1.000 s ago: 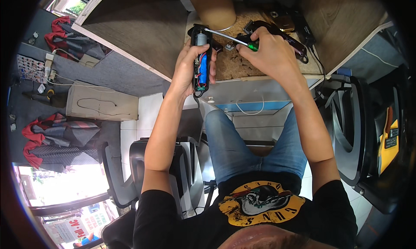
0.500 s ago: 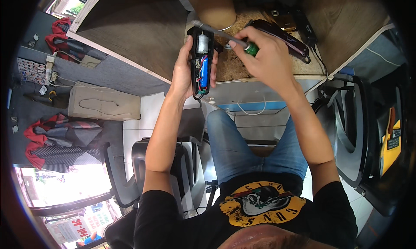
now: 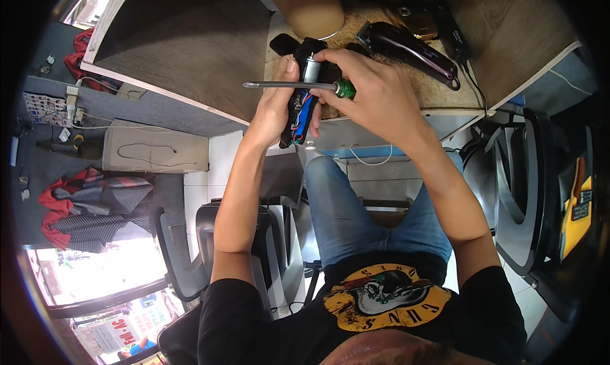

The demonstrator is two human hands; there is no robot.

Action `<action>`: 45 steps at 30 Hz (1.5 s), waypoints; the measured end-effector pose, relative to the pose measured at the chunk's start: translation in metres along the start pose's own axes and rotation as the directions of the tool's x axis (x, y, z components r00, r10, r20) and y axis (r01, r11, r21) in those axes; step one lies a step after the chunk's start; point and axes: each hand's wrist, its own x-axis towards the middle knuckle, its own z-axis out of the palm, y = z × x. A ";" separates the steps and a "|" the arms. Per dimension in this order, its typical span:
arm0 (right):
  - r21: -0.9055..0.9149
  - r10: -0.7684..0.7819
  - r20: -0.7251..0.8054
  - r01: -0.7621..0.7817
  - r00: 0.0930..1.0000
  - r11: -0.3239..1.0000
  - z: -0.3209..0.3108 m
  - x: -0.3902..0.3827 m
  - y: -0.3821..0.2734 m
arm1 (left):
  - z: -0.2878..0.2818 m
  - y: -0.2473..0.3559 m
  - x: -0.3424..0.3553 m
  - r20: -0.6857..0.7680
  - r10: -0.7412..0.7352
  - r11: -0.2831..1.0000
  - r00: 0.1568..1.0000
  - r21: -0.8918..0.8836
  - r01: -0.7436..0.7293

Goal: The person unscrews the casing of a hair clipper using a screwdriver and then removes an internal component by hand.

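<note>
My left hand (image 3: 270,114) is wrapped round an opened hair clipper (image 3: 290,126), a black housing held slantwise at the front edge of the worktop. Inside it show a silver motor (image 3: 311,71), a blue battery (image 3: 304,110) and thin red wires. My right hand (image 3: 384,98) grips a screwdriver (image 3: 286,84) by its green handle. The shaft points left and crosses over the clipper below the motor. Fingertips of my right hand are at the motor's upper end; the screwdriver's tip is in the air past my left thumb.
On the worktop (image 3: 445,99) lies a dark maroon hair clipper (image 3: 413,53), near a gold-coloured device (image 3: 416,25) and a black corded device (image 3: 452,37). A tan cylindrical container (image 3: 308,12) stands at the back. Wooden side panels (image 3: 184,53) flank the space. A black chair (image 3: 508,199) is at right.
My right hand has moved left onto the clipper, and the screwdriver has swung to lie nearly level across it. The clipper has tilted, its upper end now further right.
</note>
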 end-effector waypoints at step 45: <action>0.103 0.129 0.164 -0.147 0.978 0.984 -0.006 0.002 -0.005 | 0.013 0.009 0.000 -0.044 0.051 0.992 0.998 0.119 -0.045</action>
